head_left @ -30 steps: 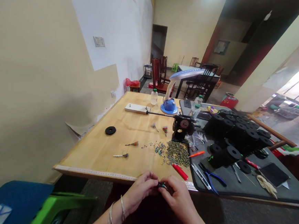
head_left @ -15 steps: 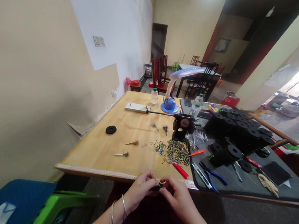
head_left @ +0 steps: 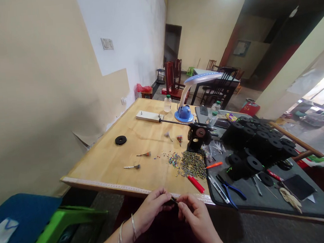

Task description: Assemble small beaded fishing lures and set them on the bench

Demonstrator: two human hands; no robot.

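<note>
Nearby, beads (head_left: 174, 160), red tube (head_left: 195, 184), pliers (head_left: 228, 185), left fingers (head_left: 164, 199) and right fingers (head_left: 186, 199) pinching dark piece (head_left: 174, 200)

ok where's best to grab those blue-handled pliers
Probably by the blue handles, bringing the right hand in from the near right and closing around both. The pliers lie on the dark mat with the handles spread apart, pointing toward the near right, while the black head points away to the left.

Four small brushes (head_left: 144, 154), three green-capped bottles (head_left: 167, 104), one desk lamp (head_left: 184, 114)
</note>
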